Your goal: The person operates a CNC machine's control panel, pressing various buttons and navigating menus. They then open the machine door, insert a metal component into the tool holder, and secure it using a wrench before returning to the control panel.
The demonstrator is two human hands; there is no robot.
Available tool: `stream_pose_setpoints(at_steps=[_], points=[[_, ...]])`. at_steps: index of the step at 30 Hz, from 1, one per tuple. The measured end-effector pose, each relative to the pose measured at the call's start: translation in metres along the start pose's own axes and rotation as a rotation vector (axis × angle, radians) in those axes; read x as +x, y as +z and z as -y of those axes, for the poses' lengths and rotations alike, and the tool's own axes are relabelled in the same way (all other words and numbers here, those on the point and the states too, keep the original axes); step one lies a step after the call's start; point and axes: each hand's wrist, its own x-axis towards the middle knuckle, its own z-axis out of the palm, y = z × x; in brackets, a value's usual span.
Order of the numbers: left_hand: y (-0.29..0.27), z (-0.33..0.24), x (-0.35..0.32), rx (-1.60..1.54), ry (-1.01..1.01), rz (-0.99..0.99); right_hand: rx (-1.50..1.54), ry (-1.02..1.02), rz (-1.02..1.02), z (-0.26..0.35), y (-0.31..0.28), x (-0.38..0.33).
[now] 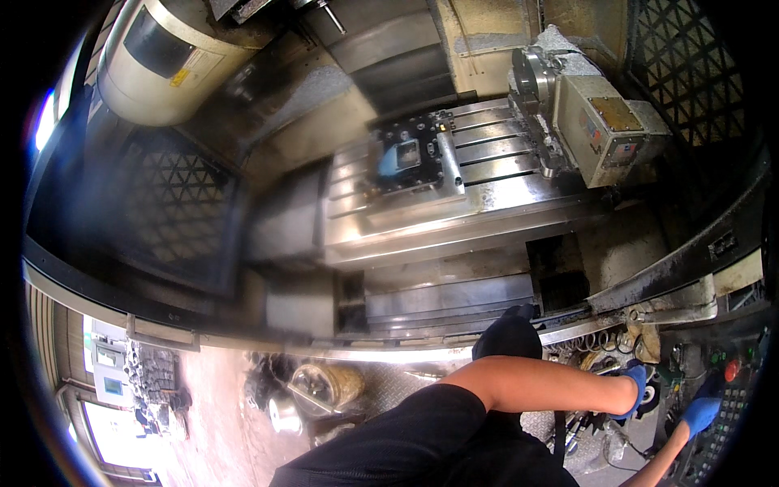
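Observation:
My left hand (pixel 634 391), in a blue glove, reaches across to the lower right. Its fingers curl around the side of a dark hand-held control box with a round white dial (pixel 648 395); part of the grip is hidden. Beyond it, my right hand (pixel 702 412), also gloved in blue, rests over the dark control panel (pixel 718 442), its fingers stretched out toward the rows of keys. A red push button (pixel 733 371) sits above those keys. Inside the machine, a dark fixture plate (pixel 410 154) with a blue patch and a square opening is mounted on the slotted metal table (pixel 495 195).
A rotary unit (pixel 600 130) stands on the table's right end. The spindle tool (pixel 331 18) hangs above at the back. Below the machine's front edge are a bucket (pixel 329 385), a coiled hose (pixel 596 341) and several loose tools (pixel 580 430). The left side is blurred.

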Motion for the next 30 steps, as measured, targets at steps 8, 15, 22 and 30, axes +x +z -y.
stream_pose_setpoints(at_steps=[8, 15, 22, 30], points=[[0.004, 0.000, 0.009, 0.136, -0.006, -0.010, 0.052, 0.016, 0.030, -0.004, 0.005, 0.003], [-0.013, 0.001, -0.017, -0.021, -0.038, 0.006, 0.038, 0.039, 0.040, 0.030, -0.012, -0.003], [-0.016, 0.001, -0.023, -0.012, -0.039, 0.015, -0.033, 0.034, 0.057, 0.005, -0.002, 0.001], [-0.016, 0.002, -0.025, 0.027, -0.011, 0.065, 0.032, 0.006, 0.042, 0.019, -0.009, 0.000]])
